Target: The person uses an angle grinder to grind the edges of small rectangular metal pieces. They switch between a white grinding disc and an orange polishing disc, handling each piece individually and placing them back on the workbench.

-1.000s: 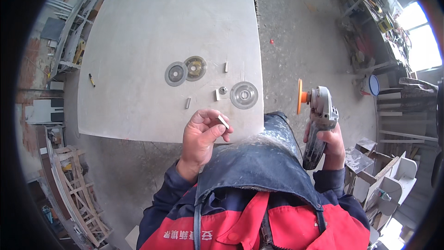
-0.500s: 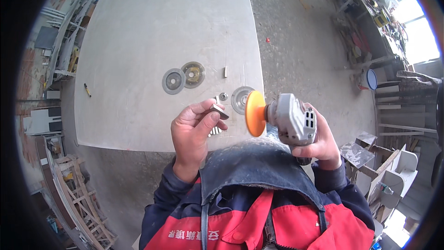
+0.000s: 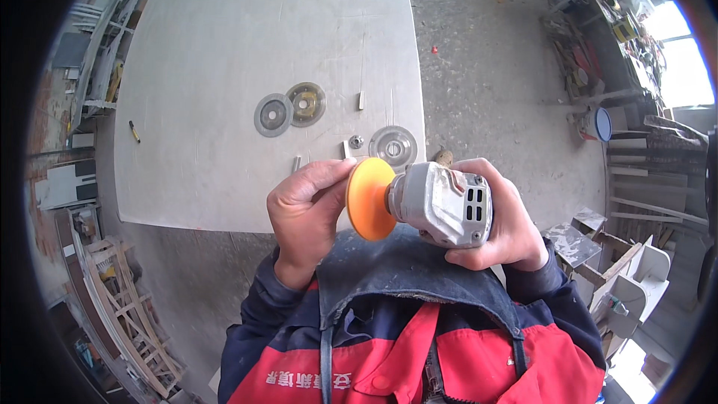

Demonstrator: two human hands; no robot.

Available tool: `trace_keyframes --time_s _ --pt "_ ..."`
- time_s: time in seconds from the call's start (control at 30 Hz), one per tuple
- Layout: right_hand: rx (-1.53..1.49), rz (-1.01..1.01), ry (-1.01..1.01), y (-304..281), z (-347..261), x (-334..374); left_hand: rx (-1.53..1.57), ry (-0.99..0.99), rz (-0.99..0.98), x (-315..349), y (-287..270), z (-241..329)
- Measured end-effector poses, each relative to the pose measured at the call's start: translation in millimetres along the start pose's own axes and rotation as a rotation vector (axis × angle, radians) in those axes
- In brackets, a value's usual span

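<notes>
My right hand [image 3: 510, 221] grips a grey angle grinder [image 3: 441, 202] fitted with an orange backing disc [image 3: 369, 198]. The disc faces left, its rim right by the fingertips of my left hand [image 3: 303, 213]. Those fingers are pinched together behind the disc, on the small dark-and-pale block that showed there earlier; the disc now hides it. Past the hands, on the pale table [image 3: 224, 45], lie a grey cutting disc [image 3: 263, 124], a gold-toned disc [image 3: 317, 111] overlapping it, and another grey disc [image 3: 406, 152] near the right edge. A metal flange nut [image 3: 357, 141] sits between them.
Short pale strips [image 3: 360, 100] lie about the table, with a yellow-and-black marker [image 3: 134, 132] at the left. Wooden frames [image 3: 127, 299] lean at the lower left. A bucket [image 3: 600, 125] and cluttered shelving stand along the right wall.
My right hand has brought the grinder left, so its orange disc now meets my left fingertips. The small block has gone out of sight behind the disc.
</notes>
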State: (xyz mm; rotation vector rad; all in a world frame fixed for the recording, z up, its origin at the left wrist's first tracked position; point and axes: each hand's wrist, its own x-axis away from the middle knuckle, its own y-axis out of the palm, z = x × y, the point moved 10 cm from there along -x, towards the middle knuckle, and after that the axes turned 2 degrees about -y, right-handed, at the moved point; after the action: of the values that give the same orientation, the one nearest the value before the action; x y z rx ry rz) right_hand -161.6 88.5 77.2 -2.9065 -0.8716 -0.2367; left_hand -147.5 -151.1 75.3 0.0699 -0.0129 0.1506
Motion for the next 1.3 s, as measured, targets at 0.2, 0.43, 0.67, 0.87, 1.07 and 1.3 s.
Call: trace_keyframes --time_s 0.2,0.43,0.67,0.87,1.07,1.3 --pt "0.049 -0.025 -0.075 0.5 -3.4 -3.4 -0.057 0.096 0.014 3.6 -2.7 8.6" --pt "-0.037 0.004 0.045 -6.7 18.5 3.8 -0.019 0.118 0.006 8.0 -7.1 7.8" --pt "-0.286 0.180 0.177 -25.7 42.2 11.8 0.143 0.028 0.004 3.5 -12.1 1.4" --pt "-0.030 0.048 -0.047 -10.7 -2.7 4.1 -0.029 0.018 0.013 3.5 -4.5 1.4" --pt "0.003 -0.002 0.041 -9.4 0.5 -0.4 -0.036 0.082 0.018 5.9 -8.1 2.5" --pt "-0.159 0.175 0.180 -35.8 50.6 2.6 0.380 -0.092 -0.021 7.4 -5.4 -12.1"
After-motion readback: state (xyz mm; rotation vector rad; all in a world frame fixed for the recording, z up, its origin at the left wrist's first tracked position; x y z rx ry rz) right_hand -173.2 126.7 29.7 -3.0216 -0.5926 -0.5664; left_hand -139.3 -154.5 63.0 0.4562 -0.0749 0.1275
